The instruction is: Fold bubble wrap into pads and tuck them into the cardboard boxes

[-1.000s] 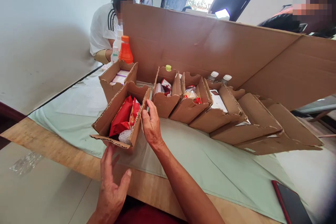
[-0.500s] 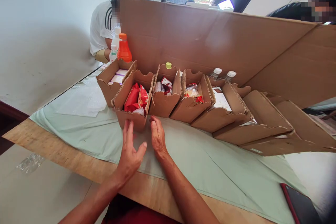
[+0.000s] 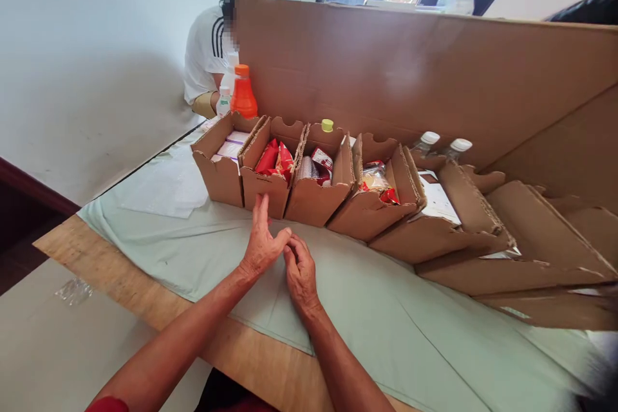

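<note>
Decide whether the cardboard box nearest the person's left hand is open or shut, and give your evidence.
Open. The cardboard box by the left hand has no flap over its top, and red packets show inside.

HEAD CAM: worn on your head | faces forward-down across table (image 3: pixel 120 270) | range: near your left hand (image 3: pixel 263 241), right hand (image 3: pixel 300 273)

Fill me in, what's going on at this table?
A person's two bare hands sit on the green cloth in front of a row of open cardboard boxes. The left hand reaches to the front wall of the box with red packets; contact is unclear. The right hand lies beside it, its fingers meeting the left thumb. Neither holds anything. A second person sits beyond the orange bottle.
</note>
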Demonstrator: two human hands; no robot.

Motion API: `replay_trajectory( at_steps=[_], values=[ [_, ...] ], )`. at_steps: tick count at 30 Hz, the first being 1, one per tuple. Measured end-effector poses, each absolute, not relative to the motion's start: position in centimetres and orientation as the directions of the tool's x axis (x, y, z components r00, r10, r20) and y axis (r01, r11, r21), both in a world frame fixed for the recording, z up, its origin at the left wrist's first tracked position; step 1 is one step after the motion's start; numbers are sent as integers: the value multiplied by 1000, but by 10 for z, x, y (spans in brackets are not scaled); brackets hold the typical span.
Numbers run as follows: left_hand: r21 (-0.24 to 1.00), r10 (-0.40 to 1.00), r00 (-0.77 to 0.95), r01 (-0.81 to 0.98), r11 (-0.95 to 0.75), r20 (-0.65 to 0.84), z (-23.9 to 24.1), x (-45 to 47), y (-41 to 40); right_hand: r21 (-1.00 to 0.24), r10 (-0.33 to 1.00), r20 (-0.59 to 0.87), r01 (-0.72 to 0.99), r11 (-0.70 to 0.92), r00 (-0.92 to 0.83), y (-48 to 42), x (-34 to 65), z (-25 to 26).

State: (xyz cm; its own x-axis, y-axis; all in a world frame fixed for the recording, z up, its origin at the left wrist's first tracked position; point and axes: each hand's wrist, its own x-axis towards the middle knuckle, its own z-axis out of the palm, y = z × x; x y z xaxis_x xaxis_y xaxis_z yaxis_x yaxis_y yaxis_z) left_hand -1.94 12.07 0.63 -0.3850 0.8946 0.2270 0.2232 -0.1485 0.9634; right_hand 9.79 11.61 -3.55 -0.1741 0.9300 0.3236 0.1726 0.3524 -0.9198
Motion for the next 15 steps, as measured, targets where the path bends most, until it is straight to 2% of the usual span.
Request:
replay_trajectory(
  at_steps=[4, 8, 10, 12, 15],
  values=[
    [965, 909, -346, 197, -172, 233, 5, -32, 89, -905, 914, 341, 185, 383, -221, 116, 88, -5],
    [965, 878, -414, 198, -170, 239, 0, -55, 35, -833, 817, 388, 216, 509, -427, 131, 46, 61],
    [972, 860, -467, 198, -124, 205, -6, -70, 7, -725, 754, 372, 338, 600, -541, 145, 15, 94],
    [979, 838, -525, 197, -55, 152, -13, -87, -20, -573, 745, 279, 517, 636, -606, 159, -16, 119],
    [984, 804, -594, 163, 77, 35, -23, -112, -56, -369, 801, 143, 719, 588, -581, 179, -49, 138]
  ],
)
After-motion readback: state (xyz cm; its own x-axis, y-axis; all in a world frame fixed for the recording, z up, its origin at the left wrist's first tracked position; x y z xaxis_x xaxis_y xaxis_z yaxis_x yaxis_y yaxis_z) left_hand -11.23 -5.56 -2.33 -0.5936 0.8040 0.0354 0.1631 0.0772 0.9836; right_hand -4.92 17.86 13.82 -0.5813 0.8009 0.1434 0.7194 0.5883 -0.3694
